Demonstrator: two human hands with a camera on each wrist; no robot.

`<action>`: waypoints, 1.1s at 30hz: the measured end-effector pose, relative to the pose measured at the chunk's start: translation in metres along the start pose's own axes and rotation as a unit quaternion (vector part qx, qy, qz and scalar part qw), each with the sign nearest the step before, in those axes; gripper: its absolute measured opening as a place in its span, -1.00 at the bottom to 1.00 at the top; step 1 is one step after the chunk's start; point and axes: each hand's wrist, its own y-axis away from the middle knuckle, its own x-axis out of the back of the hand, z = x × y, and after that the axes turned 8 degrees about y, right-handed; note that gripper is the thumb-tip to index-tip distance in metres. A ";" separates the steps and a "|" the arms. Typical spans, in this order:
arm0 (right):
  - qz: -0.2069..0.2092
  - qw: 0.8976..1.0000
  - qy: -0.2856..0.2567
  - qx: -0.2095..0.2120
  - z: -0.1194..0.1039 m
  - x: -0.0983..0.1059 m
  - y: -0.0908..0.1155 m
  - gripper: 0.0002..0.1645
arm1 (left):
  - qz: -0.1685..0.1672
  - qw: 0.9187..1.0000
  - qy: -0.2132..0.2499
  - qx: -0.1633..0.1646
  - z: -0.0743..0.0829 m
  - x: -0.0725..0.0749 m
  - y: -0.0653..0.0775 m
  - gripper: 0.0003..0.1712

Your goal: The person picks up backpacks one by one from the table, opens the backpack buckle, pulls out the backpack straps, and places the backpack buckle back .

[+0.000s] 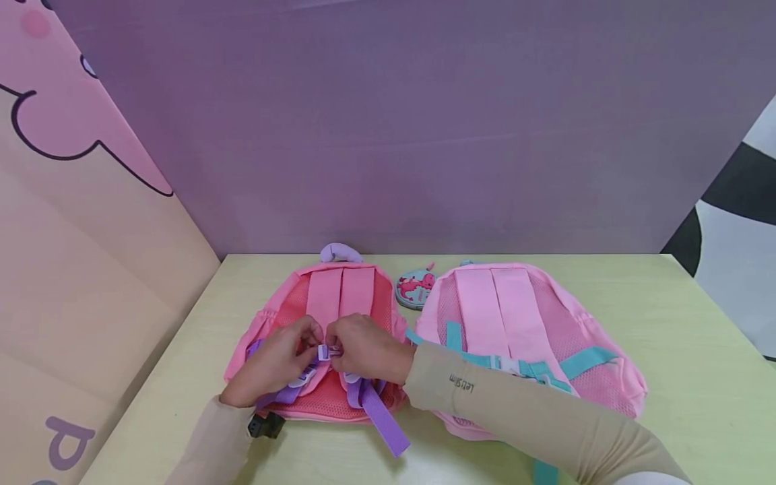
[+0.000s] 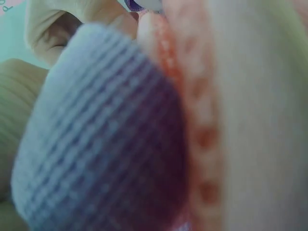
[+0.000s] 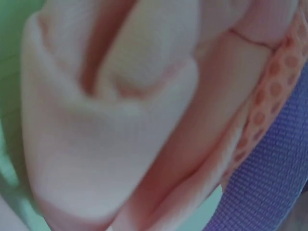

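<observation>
A coral-pink backpack [image 1: 291, 306] lies on the table with its shoulder straps facing up. Over its middle, both hands meet at a small lilac buckle [image 1: 324, 352] on the chest strap. My left hand [image 1: 275, 357] pinches the buckle from the left between thumb and fingers. From the right, my right hand [image 1: 366, 347] grips the other end of it, fingers curled and partly hiding it. A loose purple strap [image 1: 384, 421] hangs toward the front. Purple webbing [image 2: 106, 130] fills the left wrist view close up; pink fabric [image 3: 96, 154] fills most of the right wrist view.
To the right lies a lighter pink backpack [image 1: 521, 303] with teal straps, partly under my right forearm. Between the bags, near their tops, sits a small round pouch [image 1: 414, 288] with a red figure. A purple wall panel [image 1: 424, 135] stands behind the table [image 1: 691, 337].
</observation>
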 end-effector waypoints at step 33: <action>0.035 0.999 0.024 -0.002 -0.009 0.003 0.006 -0.81 | 0.001 1.000 0.013 -0.013 0.001 0.003 0.002 -0.68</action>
